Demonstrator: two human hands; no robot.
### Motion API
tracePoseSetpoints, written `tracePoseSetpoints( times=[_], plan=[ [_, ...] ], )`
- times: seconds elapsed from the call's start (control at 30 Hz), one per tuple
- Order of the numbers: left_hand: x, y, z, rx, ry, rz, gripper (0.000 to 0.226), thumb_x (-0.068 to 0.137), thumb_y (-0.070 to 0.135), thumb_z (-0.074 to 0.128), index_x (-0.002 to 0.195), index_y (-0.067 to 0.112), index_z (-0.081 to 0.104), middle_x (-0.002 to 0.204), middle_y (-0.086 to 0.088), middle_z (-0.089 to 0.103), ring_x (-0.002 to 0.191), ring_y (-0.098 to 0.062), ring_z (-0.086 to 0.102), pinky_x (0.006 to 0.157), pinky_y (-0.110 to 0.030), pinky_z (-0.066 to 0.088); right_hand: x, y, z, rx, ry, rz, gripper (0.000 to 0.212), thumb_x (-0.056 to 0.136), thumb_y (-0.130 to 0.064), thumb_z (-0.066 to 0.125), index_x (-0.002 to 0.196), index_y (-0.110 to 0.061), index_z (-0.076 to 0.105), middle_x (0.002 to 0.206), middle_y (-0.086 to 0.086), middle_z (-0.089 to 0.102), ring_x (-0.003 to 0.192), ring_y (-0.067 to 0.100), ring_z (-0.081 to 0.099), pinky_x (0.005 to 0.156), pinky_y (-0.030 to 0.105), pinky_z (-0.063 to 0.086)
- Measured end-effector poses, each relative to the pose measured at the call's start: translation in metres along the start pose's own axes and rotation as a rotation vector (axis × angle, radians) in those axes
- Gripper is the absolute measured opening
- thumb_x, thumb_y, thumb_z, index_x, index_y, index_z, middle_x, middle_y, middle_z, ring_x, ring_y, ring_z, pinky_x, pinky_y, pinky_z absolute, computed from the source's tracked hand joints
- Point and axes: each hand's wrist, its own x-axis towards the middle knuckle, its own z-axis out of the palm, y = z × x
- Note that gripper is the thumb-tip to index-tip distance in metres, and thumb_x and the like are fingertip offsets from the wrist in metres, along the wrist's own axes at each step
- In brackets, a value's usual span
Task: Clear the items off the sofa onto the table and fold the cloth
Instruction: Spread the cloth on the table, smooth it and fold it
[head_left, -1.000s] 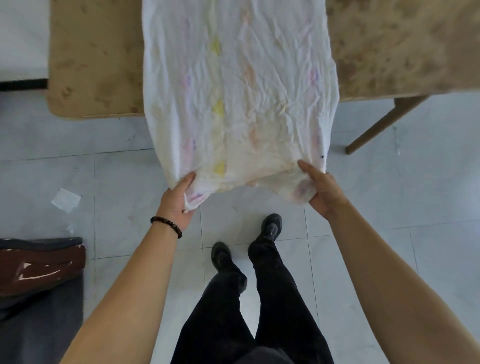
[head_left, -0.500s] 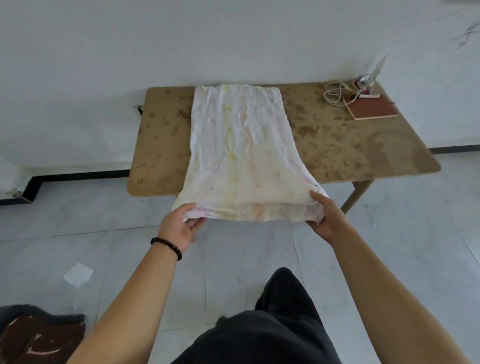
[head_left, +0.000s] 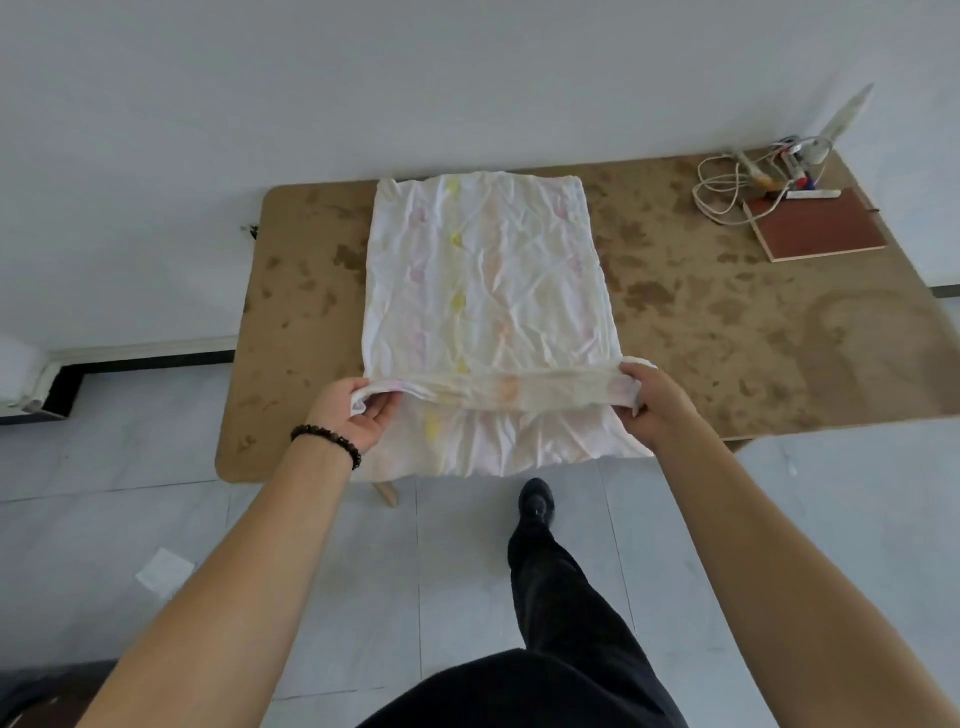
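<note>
— Entry one, hands?

— I log the left hand (head_left: 353, 413) clenched round the near-left corner of the cloth (head_left: 488, 280), with a beaded bracelet (head_left: 327, 441) on that wrist. The right hand (head_left: 652, 402) grips the near-right corner, fingers curled over the edge. Between them the held edge is pulled taut, raised above the layer beneath.

— Entry two, the cloth?

— White, creased, with faint yellow and pink marks. It lies lengthwise across the desk (head_left: 727, 332), and its lower layer reaches the front edge.

— Remaining stock?

— At the desk's far right corner I see a red-brown board (head_left: 818, 226) with a coiled white cable (head_left: 722, 189) touching it. On the floor to the left, a paper scrap (head_left: 163, 571).
</note>
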Motion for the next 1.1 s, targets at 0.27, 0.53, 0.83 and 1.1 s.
tracePoseSetpoints(
  times=[0.27, 0.53, 0.83, 1.1],
  plan=[
    [0.077, 0.018, 0.078, 0.455, 0.084, 0.261, 0.077, 0.089, 0.059, 0.055, 0.150, 0.020, 0.030, 0.148, -0.002, 0.038, 0.135, -0.023, 0.041, 0.104, -0.042, 0.044, 0.099, -0.049, 0.066, -0.103, -0.077, -0.004, 0.062, 0.094, -0.042, 0.060, 0.147, -0.020, 0.035, 0.136, 0.013, 0.050, 0.111, 0.025, 0.063, 0.094, 0.042, 0.055],
    [0.128, -0.028, 0.062, 2.041, -0.041, 0.713, 0.048, 0.102, 0.040, 0.034, 0.145, 0.019, 0.039, 0.161, -0.005, 0.019, 0.149, -0.024, 0.011, 0.118, -0.046, 0.014, 0.101, 0.018, 0.065, -1.465, -0.171, -0.861, 0.041, 0.103, -0.024, 0.044, 0.144, -0.018, 0.043, 0.156, 0.011, 0.033, 0.143, 0.029, 0.032, 0.112, 0.043, 0.034],
    [0.145, 0.006, 0.058, 2.165, 0.002, 1.000, 0.028, 0.096, 0.039, 0.053, 0.102, 0.016, 0.068, 0.105, -0.006, 0.058, 0.102, -0.029, 0.050, 0.086, -0.040, 0.034, 0.136, -0.007, 0.071, -1.908, 0.136, -0.918, 0.032, 0.100, -0.020, 0.048, 0.129, -0.015, 0.059, 0.120, 0.011, 0.060, 0.127, 0.035, 0.045, 0.119, 0.051, 0.011],
    [0.151, 0.035, 0.070, 1.920, 0.117, 1.132, 0.015, 0.095, 0.025, 0.059, 0.095, 0.014, 0.069, 0.086, -0.006, 0.058, 0.082, -0.031, 0.055, 0.069, -0.039, 0.041, 0.150, -0.037, 0.082, -1.706, 0.233, -1.202, 0.023, 0.099, -0.013, 0.053, 0.115, -0.011, 0.069, 0.089, 0.014, 0.058, 0.083, 0.035, 0.058, 0.102, 0.050, 0.037]
  ],
)
